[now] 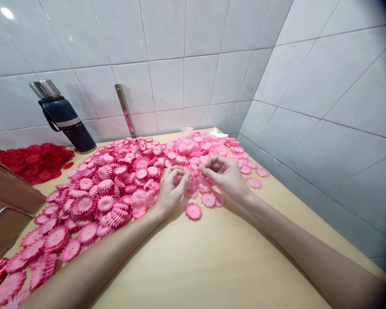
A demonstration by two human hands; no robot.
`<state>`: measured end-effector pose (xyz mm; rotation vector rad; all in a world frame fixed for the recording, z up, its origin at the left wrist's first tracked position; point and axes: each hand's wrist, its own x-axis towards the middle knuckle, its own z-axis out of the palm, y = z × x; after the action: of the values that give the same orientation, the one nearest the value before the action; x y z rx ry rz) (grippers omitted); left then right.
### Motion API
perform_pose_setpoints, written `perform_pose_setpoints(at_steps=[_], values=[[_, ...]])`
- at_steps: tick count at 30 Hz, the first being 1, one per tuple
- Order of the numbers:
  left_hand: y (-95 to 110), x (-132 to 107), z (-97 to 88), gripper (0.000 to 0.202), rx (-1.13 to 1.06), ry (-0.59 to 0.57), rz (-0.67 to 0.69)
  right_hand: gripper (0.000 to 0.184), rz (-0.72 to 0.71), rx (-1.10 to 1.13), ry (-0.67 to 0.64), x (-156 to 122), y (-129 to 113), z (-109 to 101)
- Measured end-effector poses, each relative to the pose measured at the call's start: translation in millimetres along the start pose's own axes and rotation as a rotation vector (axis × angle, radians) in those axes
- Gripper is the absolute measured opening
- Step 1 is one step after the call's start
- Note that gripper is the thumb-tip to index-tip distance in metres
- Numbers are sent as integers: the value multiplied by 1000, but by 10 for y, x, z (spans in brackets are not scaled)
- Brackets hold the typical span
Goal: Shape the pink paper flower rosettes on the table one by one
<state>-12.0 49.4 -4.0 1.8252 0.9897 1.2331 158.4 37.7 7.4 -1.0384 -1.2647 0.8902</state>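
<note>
My left hand (pixel 173 189) and my right hand (pixel 227 175) face each other over a spread of scalloped pink flower discs. Thumb and fingers of each hand are closed in a pinch. Pale pink discs (pixel 193 170) show between the fingertips, but I cannot make out what either hand grips. Under the left wrist and further left lies a deep heap of darker pink discs (pixel 105 203), some nested in stacks. Lighter pink discs (pixel 199 146) spread behind the hands. One single disc (pixel 193 211) rests on the table just below them.
A dark blue flask (pixel 70 122) with a steel cap stands back left, near red discs (pixel 32 161). A metal strip (pixel 125 110) leans on the tiled wall (pixel 167 32). A clear cup (pixel 187 131) and white paper (pixel 218 133) sit behind. Cardboard (pixel 9 206) edges the wooden table (pixel 206 266) left.
</note>
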Motion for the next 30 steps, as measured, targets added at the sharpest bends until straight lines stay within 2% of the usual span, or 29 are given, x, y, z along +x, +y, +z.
perform_pose_setpoints(at_steps=[4, 13, 16, 20, 22, 25, 30], values=[[-22, 1, 7, 22, 2, -24, 29, 24, -2, 12, -128, -61, -36, 64], [-68, 26, -1, 18, 3, -12, -7, 24, -21, 20, -97, -20, -53, 20], [-44, 25, -9, 16, 23, 21, -6, 24, -61, 10, 13, 29, -26, -31], [-29, 16, -11, 16, -3, 65, -40, 29, -73, 33, 304, 139, 49, -191], [-31, 10, -3, 9, -82, 67, -64, 31, -42, 39, 356, 175, 77, -252], [-34, 4, 9, 17, -203, 70, -67, 31, -4, 58, 291, 158, 81, -224], [-33, 7, 3, 18, -28, -10, 2, 27, 19, 91, -4, 0, 22, 17]])
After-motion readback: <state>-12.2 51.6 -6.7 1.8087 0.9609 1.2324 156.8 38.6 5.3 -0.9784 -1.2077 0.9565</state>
